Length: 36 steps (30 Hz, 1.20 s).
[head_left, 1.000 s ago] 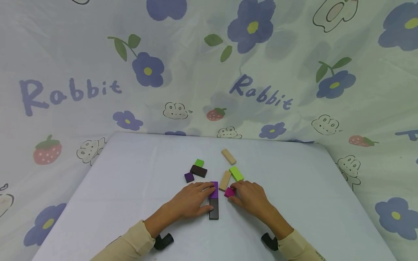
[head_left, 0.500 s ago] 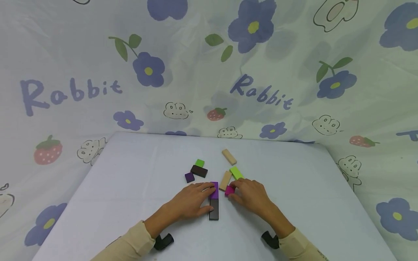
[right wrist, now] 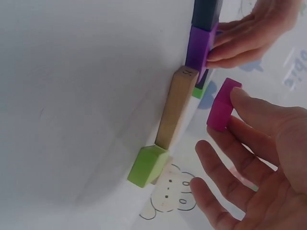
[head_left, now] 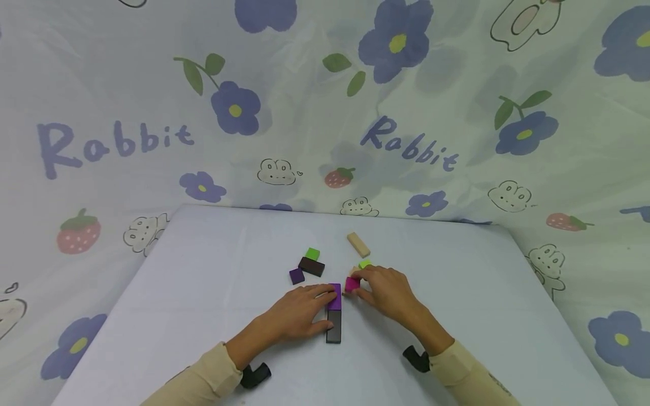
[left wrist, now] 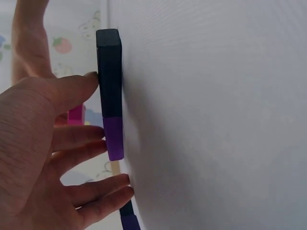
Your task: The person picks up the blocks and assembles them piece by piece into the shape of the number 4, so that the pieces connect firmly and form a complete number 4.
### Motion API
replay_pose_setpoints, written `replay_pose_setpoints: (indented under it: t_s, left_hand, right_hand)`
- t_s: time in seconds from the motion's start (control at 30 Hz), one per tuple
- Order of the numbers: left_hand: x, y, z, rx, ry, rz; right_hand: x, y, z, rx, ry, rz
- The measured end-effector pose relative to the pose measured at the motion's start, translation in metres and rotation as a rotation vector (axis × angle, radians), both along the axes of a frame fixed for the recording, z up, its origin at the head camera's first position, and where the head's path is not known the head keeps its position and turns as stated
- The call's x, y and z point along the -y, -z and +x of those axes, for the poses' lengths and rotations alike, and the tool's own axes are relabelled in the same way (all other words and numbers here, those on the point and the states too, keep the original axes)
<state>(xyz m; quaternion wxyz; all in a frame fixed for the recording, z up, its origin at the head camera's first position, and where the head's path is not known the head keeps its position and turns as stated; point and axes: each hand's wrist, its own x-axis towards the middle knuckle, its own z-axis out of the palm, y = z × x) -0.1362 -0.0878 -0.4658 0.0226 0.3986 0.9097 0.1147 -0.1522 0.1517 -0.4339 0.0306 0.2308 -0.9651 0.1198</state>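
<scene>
In the head view, a purple block (head_left: 337, 303) and a dark grey block (head_left: 334, 334) lie end to end on the white table. My left hand (head_left: 298, 311) rests on them from the left, the thumb on the grey one and fingertips on the purple one, fingers fairly straight. Just right of them, my right hand (head_left: 390, 293) pinches a small magenta block (head_left: 351, 284) between thumb and finger. The right wrist view shows this magenta block (right wrist: 224, 105) raised off the table. Below it in that view are a plain wooden block (right wrist: 176, 109) and a lime block (right wrist: 147, 166).
Behind my left hand lie a green block (head_left: 312, 254), a dark brown block (head_left: 311, 267) and a dark purple cube (head_left: 297, 276). Another wooden block (head_left: 358, 244) lies farther back. A patterned curtain (head_left: 304, 124) hangs beyond the table (head_left: 203, 270).
My right hand has lifted the magenta block and moved it slightly away from me and left, over the wooden block. My left hand stays on the purple and grey blocks.
</scene>
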Motion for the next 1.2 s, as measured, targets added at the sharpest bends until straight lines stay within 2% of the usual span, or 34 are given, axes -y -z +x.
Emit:
replay_pose_setpoints:
  t_s: [0.47, 0.7, 0.93, 1.2]
  left_hand:
    - [0.000, 0.001, 0.001, -0.026, 0.001, 0.008]
    - [0.000, 0.002, 0.001, -0.009, -0.008, 0.000]
    - [0.000, 0.003, 0.001, 0.018, -0.013, -0.009]
    - [0.000, 0.002, 0.001, 0.003, -0.012, -0.010]
  right_hand:
    - [0.011, 0.011, -0.016, -0.004, -0.026, -0.030]
    - [0.017, 0.015, -0.023, 0.014, -0.045, -0.026]
    - [0.022, 0.015, -0.027, 0.045, -0.052, -0.015]
    - [0.026, 0.017, -0.030, 0.056, -0.042, -0.001]
